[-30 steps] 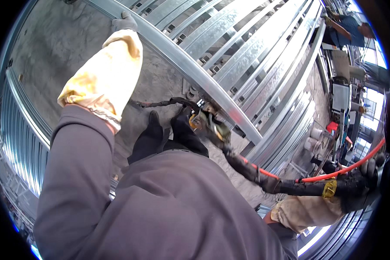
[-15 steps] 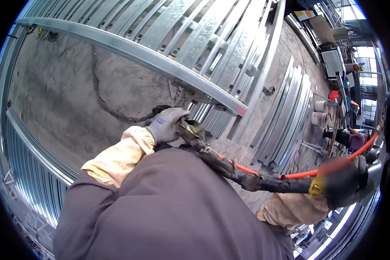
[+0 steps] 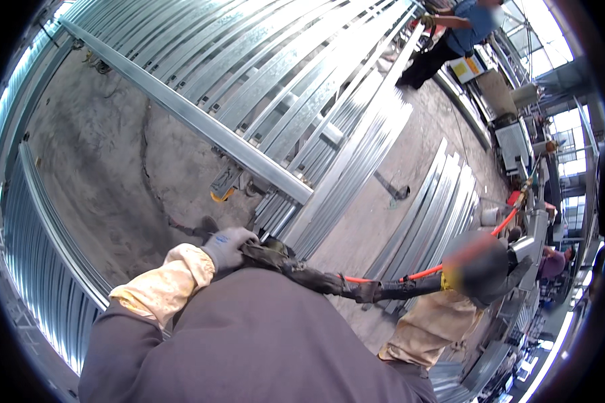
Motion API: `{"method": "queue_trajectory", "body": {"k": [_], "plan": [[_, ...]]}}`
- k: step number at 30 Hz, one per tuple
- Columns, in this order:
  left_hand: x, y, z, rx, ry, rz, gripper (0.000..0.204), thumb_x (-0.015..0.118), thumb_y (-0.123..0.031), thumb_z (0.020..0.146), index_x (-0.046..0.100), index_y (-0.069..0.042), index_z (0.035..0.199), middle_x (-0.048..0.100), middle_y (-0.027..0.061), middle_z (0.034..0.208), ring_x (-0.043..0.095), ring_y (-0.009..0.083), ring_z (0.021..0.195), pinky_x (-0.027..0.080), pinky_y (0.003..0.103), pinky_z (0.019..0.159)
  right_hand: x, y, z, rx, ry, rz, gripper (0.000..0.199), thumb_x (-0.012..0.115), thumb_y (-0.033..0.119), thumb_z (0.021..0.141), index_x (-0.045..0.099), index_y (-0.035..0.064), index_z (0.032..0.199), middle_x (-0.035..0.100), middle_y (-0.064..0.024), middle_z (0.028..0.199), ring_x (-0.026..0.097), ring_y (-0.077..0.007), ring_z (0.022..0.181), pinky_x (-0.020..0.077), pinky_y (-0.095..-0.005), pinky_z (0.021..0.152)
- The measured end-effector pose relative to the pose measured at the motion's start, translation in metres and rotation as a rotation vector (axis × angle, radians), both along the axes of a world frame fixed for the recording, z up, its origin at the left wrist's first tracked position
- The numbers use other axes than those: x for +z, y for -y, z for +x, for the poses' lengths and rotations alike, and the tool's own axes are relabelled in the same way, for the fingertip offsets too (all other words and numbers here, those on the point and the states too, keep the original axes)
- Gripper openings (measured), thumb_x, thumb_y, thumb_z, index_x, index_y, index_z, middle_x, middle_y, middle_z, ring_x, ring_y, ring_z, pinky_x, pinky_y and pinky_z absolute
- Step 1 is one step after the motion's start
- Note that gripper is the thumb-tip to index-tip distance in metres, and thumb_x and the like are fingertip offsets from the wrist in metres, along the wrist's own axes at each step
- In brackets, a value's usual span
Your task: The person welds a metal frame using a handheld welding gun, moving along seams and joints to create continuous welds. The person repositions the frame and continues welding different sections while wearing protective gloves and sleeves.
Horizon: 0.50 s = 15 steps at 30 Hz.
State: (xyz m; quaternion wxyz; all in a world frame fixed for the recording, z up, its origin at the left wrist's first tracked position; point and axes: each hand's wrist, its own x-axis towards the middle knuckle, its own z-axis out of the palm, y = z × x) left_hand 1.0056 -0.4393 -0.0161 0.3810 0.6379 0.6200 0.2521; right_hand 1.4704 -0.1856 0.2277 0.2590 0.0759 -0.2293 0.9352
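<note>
My left hand (image 3: 228, 248), in a grey glove with a tan cuff, is closed round a thick black taped cable (image 3: 413, 290) close in front of my body. A thin red hose (image 3: 423, 273) runs along that cable toward my right hand (image 3: 511, 277). The right hand, in a dark glove, is closed at the cable's right end, just past a yellow band. A blurred patch covers part of it, and what sits beyond its fingers is hard to make out. Ahead lies a large galvanized steel frame (image 3: 188, 109) with many parallel bars.
Loose steel profiles (image 3: 420, 225) lie on the concrete floor to the right. A dark cable (image 3: 146, 151) trails across the floor at left. Another ribbed metal panel (image 3: 37, 242) stands at far left. A co-worker in blue (image 3: 474, 30) stands at the frame's far right corner.
The view has shifted, bringing more of the frame and the co-worker into sight. Both hands keep hold of the cable; the right one appears farther left and nearer my body.
</note>
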Motion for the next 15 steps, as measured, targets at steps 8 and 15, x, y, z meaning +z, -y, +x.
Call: {"method": "queue_trajectory", "body": {"k": [8,15], "plan": [[-0.05,-0.019,0.05,-0.094,0.53,-0.463,0.062,0.065,-0.024,0.089,0.045,0.001,0.142,0.056,0.0172,0.135,0.052,0.025,0.128,0.04,0.036,0.108,0.051,0.001,0.032,-0.54,0.436,0.308,0.029,0.048,0.042,0.099,0.047,0.0134,0.098,0.057,-0.0033,0.079,0.055,-0.0139,0.063,0.0458,-0.035,0.06],[-0.093,-0.004,0.027,0.177,0.687,-0.461,0.063,0.064,-0.025,0.094,0.043,0.0,0.147,0.061,0.0136,0.131,0.06,0.0174,0.111,0.05,0.029,0.091,0.143,-0.014,0.27,-1.437,1.109,0.355,0.06,0.036,0.051,0.105,0.045,0.005,0.142,0.067,-0.0118,0.109,0.067,-0.0192,0.086,0.058,-0.0404,0.077]]}}
